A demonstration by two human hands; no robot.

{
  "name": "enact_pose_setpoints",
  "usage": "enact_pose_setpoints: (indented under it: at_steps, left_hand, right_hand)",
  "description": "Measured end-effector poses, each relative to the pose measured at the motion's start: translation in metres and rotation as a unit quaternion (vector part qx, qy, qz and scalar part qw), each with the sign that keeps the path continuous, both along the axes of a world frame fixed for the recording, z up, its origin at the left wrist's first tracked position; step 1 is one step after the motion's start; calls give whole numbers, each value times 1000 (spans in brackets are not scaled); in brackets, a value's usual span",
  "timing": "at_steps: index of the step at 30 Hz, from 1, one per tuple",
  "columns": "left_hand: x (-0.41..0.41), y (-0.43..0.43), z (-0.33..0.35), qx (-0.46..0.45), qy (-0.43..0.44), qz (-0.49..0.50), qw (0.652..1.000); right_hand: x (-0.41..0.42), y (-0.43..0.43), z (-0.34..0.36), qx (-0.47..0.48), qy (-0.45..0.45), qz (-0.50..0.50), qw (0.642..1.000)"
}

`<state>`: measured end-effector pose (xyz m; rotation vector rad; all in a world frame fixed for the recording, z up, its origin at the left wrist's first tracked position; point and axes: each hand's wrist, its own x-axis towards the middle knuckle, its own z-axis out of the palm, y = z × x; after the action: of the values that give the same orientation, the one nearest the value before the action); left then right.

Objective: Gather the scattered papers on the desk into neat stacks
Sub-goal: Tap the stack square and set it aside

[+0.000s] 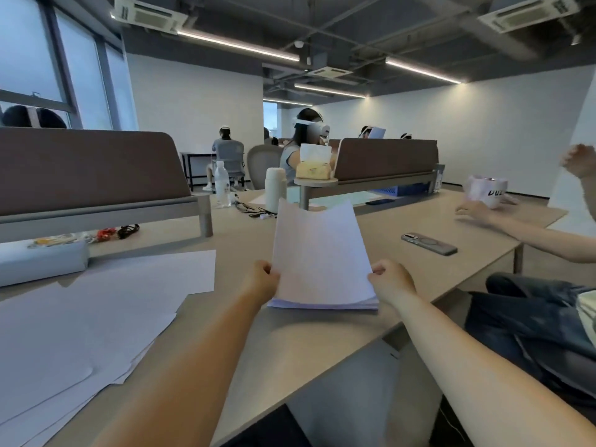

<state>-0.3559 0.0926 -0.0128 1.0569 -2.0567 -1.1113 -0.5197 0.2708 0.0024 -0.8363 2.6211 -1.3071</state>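
Observation:
A stack of white papers [321,256] stands upright on its lower edge on the beige desk [403,262], its top leaning away from me. My left hand [263,280] grips the stack's left side and my right hand [392,280] grips its right side, thumbs on the front sheet. Several loose white sheets [96,317] lie overlapping and askew on the desk to my left.
A phone [429,244] lies right of the stack. A pale blue pencil case [42,261] sits at far left. A white flask [275,189], water bottle [222,185], cables and brown dividers stand behind. A seated person's arm [516,230] reaches over the desk's right end.

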Motion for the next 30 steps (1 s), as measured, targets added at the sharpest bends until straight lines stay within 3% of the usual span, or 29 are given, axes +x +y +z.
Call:
enact_pose_setpoints:
  at_steps: [7,15,23,30]
  left_hand:
    - [-6,-14,-31,13,-96,25,995]
    - [27,-11,-4,6,-85,36,996]
    - [127,-28,15,-63,-119,108,985]
    - [257,-56,12,-54,-205,224,951]
  right_hand:
    - [-15,-6,-22,70,-19,1,997]
    - [11,-37,-10,57,19,32,998]
    - [90,-82,3,64,90,117,987]
    - [186,-137,0,105,32,264,958]
